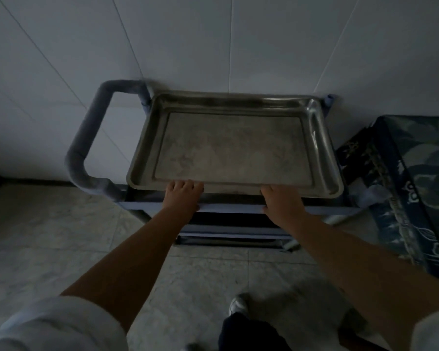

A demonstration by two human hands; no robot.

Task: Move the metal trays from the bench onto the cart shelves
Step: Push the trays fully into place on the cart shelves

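Tray (235, 145) long axis left-right

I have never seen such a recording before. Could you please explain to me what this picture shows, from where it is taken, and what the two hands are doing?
There is only one picture, taken by a camera worn on a person's head, looking forward and down. No machine is involved: the two bare arms belong to that person.

The left hand and the right hand both grip the near edge of an empty metal tray. The tray lies over the top of a blue cart, which stands against a white tiled wall. The cart handle is on the left, and lower shelves show under the tray.

A patterned blue box stands on the right. Below, you see the floor and the person's shoe.
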